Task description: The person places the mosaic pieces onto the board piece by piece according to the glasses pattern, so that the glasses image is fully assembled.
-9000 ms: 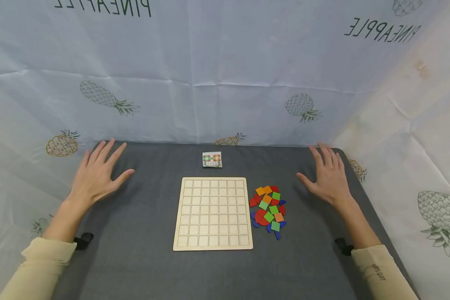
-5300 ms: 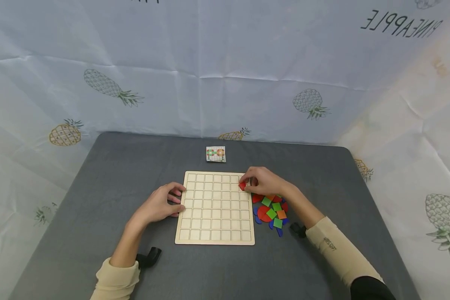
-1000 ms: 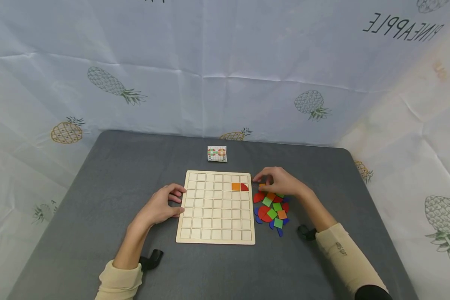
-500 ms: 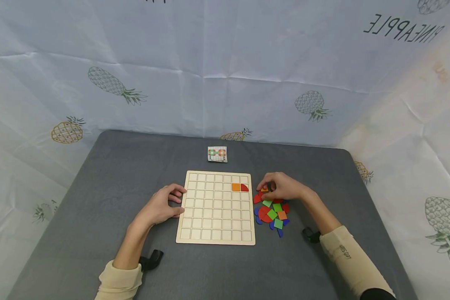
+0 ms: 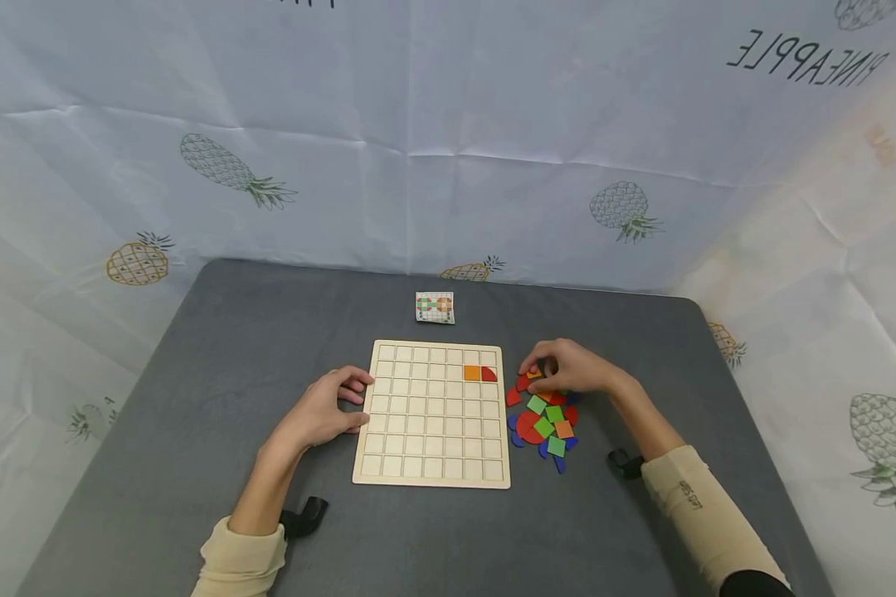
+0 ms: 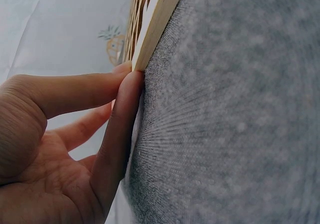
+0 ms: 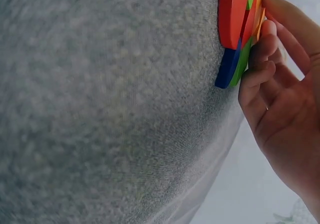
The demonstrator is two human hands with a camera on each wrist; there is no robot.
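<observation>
A square wooden grid board (image 5: 430,468) lies on the grey table. One orange square (image 5: 472,373) and one red quarter-circle (image 5: 489,375) sit side by side in its cells, near the upper right. My left hand (image 5: 328,406) grips the board's left edge between thumb and fingers; the left wrist view shows the fingertips at the wooden rim (image 6: 159,24). To the right of the board, my right hand (image 5: 571,366) reaches into the upper part of the piece pile, bent fingers and thumb around an orange piece (image 5: 534,374). Whether a piece is pinched there is hidden.
The pile beside the board holds several green squares (image 5: 557,447), red quarter-circles (image 5: 528,427) and blue pieces (image 5: 560,464). A small printed pattern card (image 5: 435,308) lies behind the board. White curtains with pineapple prints (image 5: 493,108) border the table.
The orange square and red quarter-circle have come onto the board, the red one carried by my right hand. That hand has since moved over the pile, shifting upper pieces. My left hand stays at the board.
</observation>
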